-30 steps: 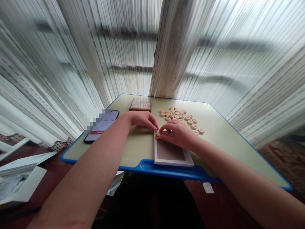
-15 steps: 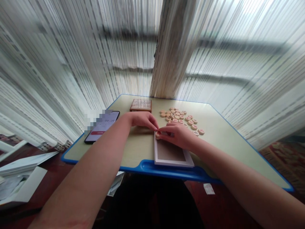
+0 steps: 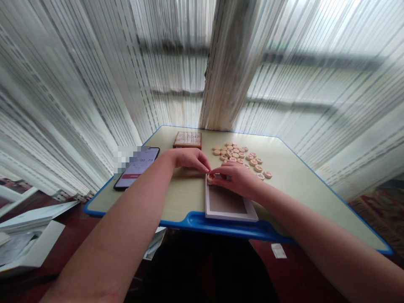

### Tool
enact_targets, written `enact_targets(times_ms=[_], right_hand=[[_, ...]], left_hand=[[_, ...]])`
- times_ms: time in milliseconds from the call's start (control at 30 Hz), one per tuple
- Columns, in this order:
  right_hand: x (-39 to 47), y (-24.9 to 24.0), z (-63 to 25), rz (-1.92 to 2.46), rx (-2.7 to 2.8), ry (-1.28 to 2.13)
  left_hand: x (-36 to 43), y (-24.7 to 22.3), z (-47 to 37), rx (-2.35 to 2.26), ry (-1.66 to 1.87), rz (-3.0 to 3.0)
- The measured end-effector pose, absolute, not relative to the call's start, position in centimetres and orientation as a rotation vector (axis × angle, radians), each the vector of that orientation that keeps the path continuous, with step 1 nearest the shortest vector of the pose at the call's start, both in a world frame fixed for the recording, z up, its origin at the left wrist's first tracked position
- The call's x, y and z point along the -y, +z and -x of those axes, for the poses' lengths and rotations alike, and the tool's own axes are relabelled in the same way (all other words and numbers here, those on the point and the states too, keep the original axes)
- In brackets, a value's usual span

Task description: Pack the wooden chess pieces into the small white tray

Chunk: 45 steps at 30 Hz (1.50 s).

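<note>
A shallow white-rimmed box [image 3: 231, 215] with a brown floor lies at the table's front edge. In its far left corner is a round wooden Chinese chess piece [image 3: 210, 178] with a red character. My right hand [image 3: 236, 176] reaches over the box, its thumb and fingers closed on that piece. My left hand [image 3: 192, 160] comes in from the left, its fingertips together at the box's far left corner, touching the rim. Beyond my right hand lie several loose Chinese chess pieces [image 3: 235, 150], some showing red or dark characters and others plain on top.
A phone [image 3: 139, 168] showing a timer lies at the left, beside my left forearm. A brown-edged box with a printed lid [image 3: 188, 139] stands at the back. The table [image 3: 303, 193] has a blue edge. Striped curtains [image 3: 176, 63] hang behind it.
Both hands keep the same pose at the box's far left corner. The whole view has shifted very slightly; no piece has visibly moved.
</note>
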State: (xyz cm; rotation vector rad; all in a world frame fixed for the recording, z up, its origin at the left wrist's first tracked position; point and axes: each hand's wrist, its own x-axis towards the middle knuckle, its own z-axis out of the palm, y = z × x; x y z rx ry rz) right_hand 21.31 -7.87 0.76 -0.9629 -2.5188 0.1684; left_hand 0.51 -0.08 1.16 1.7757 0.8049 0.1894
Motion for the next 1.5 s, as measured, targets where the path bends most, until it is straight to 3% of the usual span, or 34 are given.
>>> enact_targets(times_ms=[1500], right_hand=[[7.63, 1.41, -21.94, 0.931, 2.518, 0.119]], left_hand=[[0.05, 1.17, -0.55, -0.818, 0.154, -1.767]])
